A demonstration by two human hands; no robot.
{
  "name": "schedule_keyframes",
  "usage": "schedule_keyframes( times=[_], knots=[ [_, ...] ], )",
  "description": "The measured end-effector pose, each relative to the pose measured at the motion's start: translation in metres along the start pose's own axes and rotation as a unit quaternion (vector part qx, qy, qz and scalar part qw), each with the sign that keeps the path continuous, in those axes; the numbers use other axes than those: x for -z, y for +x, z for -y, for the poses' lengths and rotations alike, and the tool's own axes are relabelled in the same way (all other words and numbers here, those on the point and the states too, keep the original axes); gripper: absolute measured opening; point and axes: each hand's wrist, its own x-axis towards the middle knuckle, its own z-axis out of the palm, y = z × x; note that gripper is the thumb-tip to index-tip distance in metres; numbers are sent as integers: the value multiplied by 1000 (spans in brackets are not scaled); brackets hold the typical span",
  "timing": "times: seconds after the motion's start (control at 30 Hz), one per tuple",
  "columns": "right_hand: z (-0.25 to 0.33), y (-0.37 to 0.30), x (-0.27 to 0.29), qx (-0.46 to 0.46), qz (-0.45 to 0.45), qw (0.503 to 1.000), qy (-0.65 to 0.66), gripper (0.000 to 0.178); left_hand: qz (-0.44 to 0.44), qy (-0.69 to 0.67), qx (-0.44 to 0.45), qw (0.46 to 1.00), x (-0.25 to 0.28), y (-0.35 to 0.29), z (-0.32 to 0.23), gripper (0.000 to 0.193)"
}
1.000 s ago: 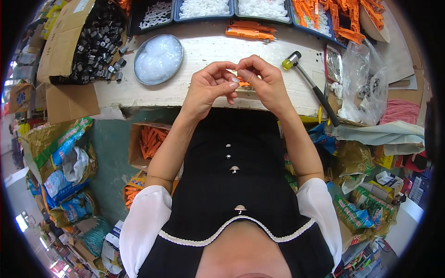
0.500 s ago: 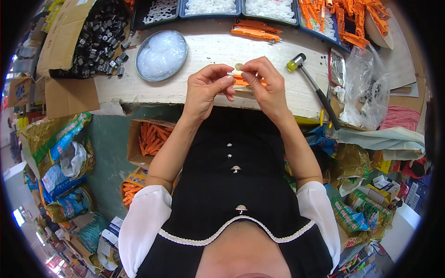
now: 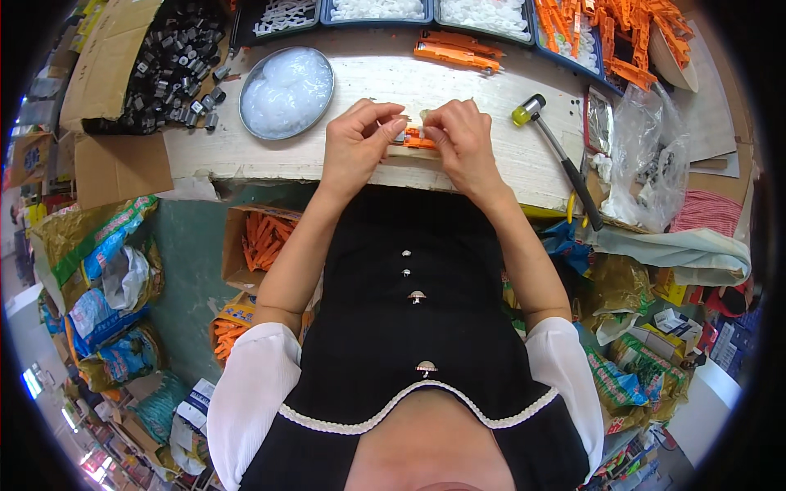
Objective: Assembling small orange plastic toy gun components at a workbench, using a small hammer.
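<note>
Between my hands an orange plastic part (image 3: 419,141) lies at the bench's front edge, with small pale bits on it. My left hand (image 3: 357,146) is at its left end, thumb and forefinger pinched together; what they hold, if anything, is too small to make out. My right hand (image 3: 465,146) is closed over the part's right end, its fingertips pinched and mostly hiding what is in them. Just beyond the fingertips shows a small yellowish piece (image 3: 425,115). Farther back on the bench lie more orange plastic parts (image 3: 457,52), side by side.
To the left stand a round dish of clear gel (image 3: 288,92) and a carton of small black parts (image 3: 173,67). Trays of white plastic pieces (image 3: 483,15) line the back. On the right are a mallet (image 3: 558,154), a clear plastic bag (image 3: 647,159) and heaped orange parts (image 3: 634,41).
The small white piece that was between my fingertips no longer shows there. My hands have drawn slightly apart, and more of the orange part is visible between them.
</note>
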Motion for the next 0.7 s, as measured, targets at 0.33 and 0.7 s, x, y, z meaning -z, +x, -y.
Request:
schedule_keyframes(
  times=[0.33,0.7],
  knots=[
    [-1,1,-14,44,60,989,-124,9,48,212,-44,975,5,12,16,11],
    [-7,4,0,27,49,997,-52,8,153,386,-14,909,-3,32,-8,18]
  ],
)
